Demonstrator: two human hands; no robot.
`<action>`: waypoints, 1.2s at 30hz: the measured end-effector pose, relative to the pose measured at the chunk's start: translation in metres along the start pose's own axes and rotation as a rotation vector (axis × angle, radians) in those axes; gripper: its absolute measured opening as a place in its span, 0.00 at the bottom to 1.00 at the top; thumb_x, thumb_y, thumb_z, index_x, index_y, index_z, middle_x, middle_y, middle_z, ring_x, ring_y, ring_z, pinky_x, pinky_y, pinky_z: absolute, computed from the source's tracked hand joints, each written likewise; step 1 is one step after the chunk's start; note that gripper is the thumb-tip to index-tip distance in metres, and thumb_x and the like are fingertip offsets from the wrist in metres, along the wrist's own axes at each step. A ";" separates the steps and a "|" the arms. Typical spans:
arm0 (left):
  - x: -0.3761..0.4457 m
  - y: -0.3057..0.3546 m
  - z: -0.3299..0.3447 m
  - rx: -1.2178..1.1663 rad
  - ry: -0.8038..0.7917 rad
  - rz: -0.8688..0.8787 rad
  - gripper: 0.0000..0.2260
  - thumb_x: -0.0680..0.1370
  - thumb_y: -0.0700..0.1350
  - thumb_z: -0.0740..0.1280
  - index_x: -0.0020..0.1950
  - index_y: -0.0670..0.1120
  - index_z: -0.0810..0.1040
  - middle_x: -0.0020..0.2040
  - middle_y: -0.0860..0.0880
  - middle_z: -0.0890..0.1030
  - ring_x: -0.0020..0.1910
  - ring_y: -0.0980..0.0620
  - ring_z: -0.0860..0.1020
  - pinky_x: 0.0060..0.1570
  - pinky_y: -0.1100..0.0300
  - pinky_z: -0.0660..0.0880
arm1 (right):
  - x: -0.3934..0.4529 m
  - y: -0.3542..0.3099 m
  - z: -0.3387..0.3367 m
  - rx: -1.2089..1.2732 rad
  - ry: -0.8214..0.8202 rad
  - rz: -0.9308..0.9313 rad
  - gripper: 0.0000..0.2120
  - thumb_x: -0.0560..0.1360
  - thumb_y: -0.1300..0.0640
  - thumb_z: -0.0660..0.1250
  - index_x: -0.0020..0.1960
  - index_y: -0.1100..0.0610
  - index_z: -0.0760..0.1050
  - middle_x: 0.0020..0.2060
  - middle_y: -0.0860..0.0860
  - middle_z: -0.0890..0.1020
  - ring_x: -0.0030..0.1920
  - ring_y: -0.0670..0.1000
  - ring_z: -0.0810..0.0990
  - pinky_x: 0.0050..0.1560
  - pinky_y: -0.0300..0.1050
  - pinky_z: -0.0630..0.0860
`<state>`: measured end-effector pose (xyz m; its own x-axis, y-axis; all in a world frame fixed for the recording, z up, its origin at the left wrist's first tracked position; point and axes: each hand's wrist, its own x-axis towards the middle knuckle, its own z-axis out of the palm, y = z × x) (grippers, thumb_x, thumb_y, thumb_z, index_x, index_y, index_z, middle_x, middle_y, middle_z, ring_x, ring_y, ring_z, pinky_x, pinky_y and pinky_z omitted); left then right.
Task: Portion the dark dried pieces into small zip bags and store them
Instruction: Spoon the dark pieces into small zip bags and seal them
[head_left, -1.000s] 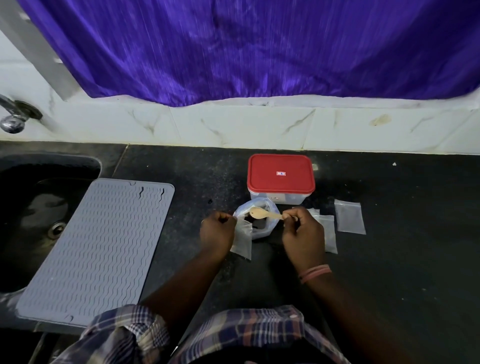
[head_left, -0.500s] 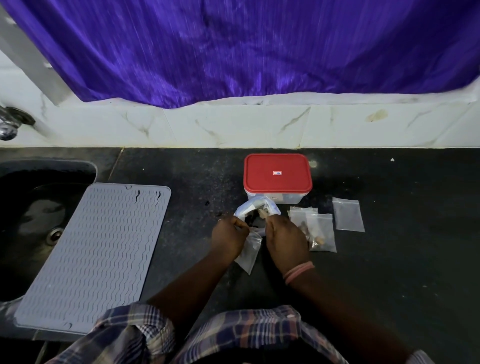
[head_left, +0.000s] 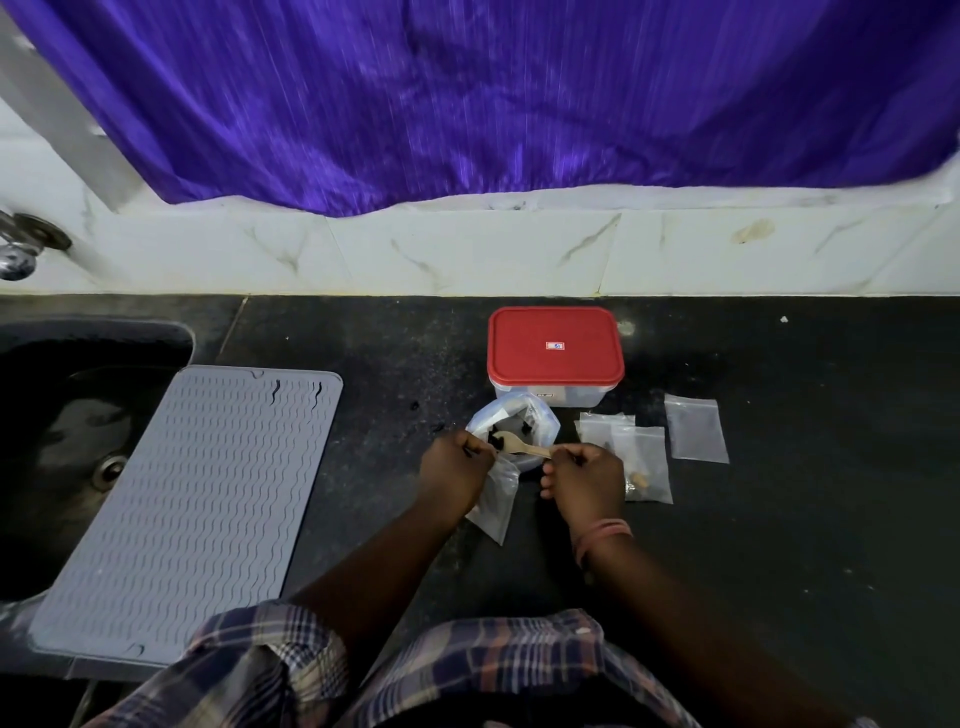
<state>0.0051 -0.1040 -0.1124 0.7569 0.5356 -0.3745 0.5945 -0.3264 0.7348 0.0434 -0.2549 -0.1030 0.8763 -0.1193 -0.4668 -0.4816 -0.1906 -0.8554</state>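
- The right hand (head_left: 584, 480) is pinching the handle of the wooden spoon (head_left: 519, 446), whose bowl is now lying over the dark dried pieces (head_left: 501, 440); half a second ago the spoon was hidden.
- The left hand (head_left: 454, 475) is still gripping the small zip bag (head_left: 496, 501) by its mouth.
- Both are working beside the open bulk bag (head_left: 540, 418), before the red-lidded container (head_left: 555, 351).

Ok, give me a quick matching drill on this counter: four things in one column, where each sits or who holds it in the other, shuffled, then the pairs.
1. wooden spoon
2. red-lidded box
3. grey mat
4. small bag

A. held by the left hand
B. beside the sink
C. held by the right hand
D. behind the large open bag

Pairs: 1-C, 2-D, 3-B, 4-A
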 end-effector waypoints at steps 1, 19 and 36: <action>0.000 0.000 -0.001 -0.001 0.003 -0.001 0.04 0.77 0.45 0.72 0.43 0.48 0.85 0.38 0.54 0.84 0.37 0.59 0.80 0.34 0.65 0.72 | -0.001 -0.002 -0.001 0.025 0.008 0.011 0.07 0.79 0.62 0.65 0.46 0.61 0.81 0.32 0.55 0.84 0.27 0.48 0.80 0.30 0.43 0.80; -0.005 0.006 -0.014 -0.102 0.139 -0.040 0.04 0.78 0.45 0.72 0.47 0.45 0.84 0.40 0.49 0.85 0.40 0.53 0.83 0.38 0.59 0.78 | -0.014 -0.024 -0.027 -0.109 -0.038 -0.203 0.07 0.77 0.60 0.67 0.43 0.55 0.82 0.30 0.52 0.83 0.31 0.50 0.81 0.34 0.46 0.81; -0.008 0.012 -0.020 -0.211 0.213 -0.130 0.04 0.77 0.45 0.72 0.43 0.46 0.84 0.35 0.50 0.86 0.35 0.52 0.85 0.42 0.54 0.84 | -0.027 -0.024 -0.022 -0.600 -0.179 -1.016 0.14 0.76 0.63 0.61 0.55 0.56 0.82 0.47 0.52 0.84 0.46 0.50 0.82 0.47 0.46 0.79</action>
<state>0.0002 -0.0963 -0.0893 0.5914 0.7203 -0.3624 0.5960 -0.0877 0.7982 0.0306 -0.2686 -0.0651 0.8265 0.4779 0.2976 0.5457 -0.5502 -0.6321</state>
